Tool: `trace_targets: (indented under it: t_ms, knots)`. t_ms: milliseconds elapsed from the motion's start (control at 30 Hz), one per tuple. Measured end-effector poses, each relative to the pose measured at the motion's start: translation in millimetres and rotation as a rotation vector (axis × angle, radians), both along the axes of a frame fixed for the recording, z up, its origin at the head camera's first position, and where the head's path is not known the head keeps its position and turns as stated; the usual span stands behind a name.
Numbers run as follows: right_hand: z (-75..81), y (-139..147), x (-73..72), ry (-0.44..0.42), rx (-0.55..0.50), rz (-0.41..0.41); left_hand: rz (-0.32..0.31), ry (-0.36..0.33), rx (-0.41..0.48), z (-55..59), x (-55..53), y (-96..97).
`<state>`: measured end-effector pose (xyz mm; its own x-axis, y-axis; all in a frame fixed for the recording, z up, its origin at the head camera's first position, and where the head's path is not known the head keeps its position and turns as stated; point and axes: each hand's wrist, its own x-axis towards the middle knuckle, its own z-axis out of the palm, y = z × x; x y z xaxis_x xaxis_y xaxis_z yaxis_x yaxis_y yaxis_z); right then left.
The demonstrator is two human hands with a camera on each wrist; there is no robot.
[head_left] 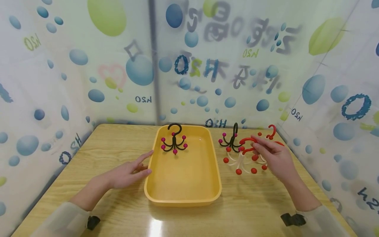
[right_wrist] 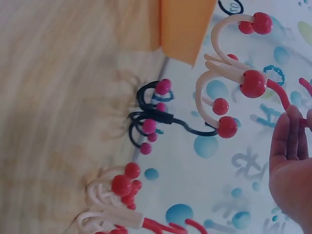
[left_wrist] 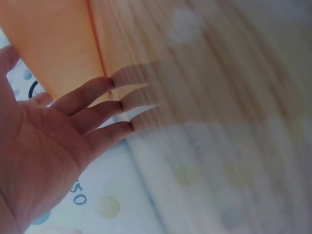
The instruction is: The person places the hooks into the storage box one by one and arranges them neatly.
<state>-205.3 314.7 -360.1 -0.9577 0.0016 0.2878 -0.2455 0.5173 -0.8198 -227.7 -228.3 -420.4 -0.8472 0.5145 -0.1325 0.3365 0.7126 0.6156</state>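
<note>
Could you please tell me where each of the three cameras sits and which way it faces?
Head: on the person's head, looking forward and down at the table; both forearms show.
Left wrist: at the left hand, looking along its straight fingers to the yellow tray.
Right wrist: at the right hand, which holds a white hook hanger.
Shared: the tray is in all views.

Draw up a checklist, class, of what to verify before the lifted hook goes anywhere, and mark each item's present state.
1. Right hand pinches the white hook with red balls: ok.
2. Hook lifted off the table: ok, per the right wrist view.
3. Its arms free of the black hook beside it: cannot tell.
4. Yellow tray has bare floor: ok, only one black hook at its far end.
5. Left hand steadying the tray's edge: ok, straight fingers against it.
</note>
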Motion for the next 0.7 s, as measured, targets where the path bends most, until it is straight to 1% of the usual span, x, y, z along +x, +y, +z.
trace_targets:
  t_ms: [133, 233, 333, 467, 633, 700]
  knots:
    - [9.4, -13.8, -2.6, 0.035, -0.037, 0.031, 0.001, -0.001, 0.000, -0.2, -0.1, -0.2]
    - [15.5, -25.5, -7.0, 0.043, -0.035, 0.046, 0.002, -0.002, -0.001, 0.1, 0.1, -0.3]
    - [20.4, -38.1, -13.1, 0.056, -0.072, 0.076, 0.005, -0.004, -0.004, 0.4, 0.2, -0.4]
    - [24.4, -56.4, -23.5, 0.081, -0.123, 0.123, 0.007, -0.005, -0.006, 0.1, -0.1, -0.7]
    - [26.1, -78.7, -40.3, 0.080, -0.134, 0.151, 0.003, -0.009, 0.003, -0.4, -0.3, -0.9]
    - [26.5, -87.7, -47.7, 0.085, -0.136, 0.176, 0.005, -0.015, 0.000, 0.0, -0.1, -0.6]
